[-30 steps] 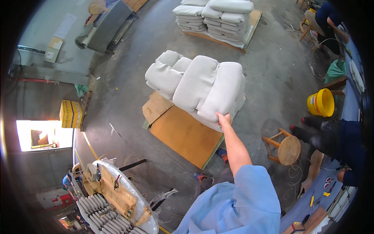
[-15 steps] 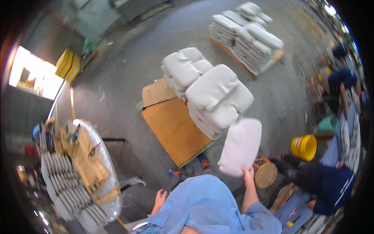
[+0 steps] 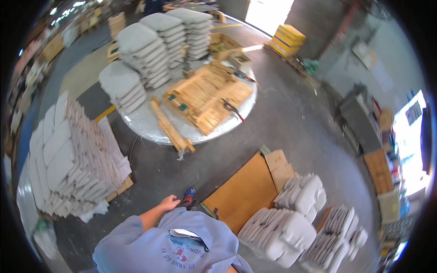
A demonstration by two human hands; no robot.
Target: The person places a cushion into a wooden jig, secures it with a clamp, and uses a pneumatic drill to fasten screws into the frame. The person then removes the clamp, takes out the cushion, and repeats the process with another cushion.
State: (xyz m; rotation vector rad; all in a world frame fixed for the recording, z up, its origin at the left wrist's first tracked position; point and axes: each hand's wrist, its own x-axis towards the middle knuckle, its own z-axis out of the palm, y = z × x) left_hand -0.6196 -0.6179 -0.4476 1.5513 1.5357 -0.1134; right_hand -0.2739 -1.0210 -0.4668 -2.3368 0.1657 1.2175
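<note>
My left hand (image 3: 169,203) hangs in front of my left side, above my shoe (image 3: 189,195). Nothing is in it; its fingers are loosely extended. Neither my right hand nor the pale seat pad appears now. Closest to my left hand on the floor is a brown cardboard-covered pallet (image 3: 243,191). Stacked grey-white cushions (image 3: 278,236) stand at its near right end. To the left rises a tall stack of similar pads (image 3: 75,150).
Ahead, a round plastic-wrapped table (image 3: 154,132) carries a wooden frame (image 3: 207,98), a clamp (image 3: 230,106) and piles of cushions (image 3: 139,43). More stacked cushions (image 3: 332,236) lie at the lower right. Yellow bundles (image 3: 287,40) sit near the bright doorway.
My view has swung left, bringing the round table ahead and the pallet to the right. My right hand and the pad it held have left the picture.
</note>
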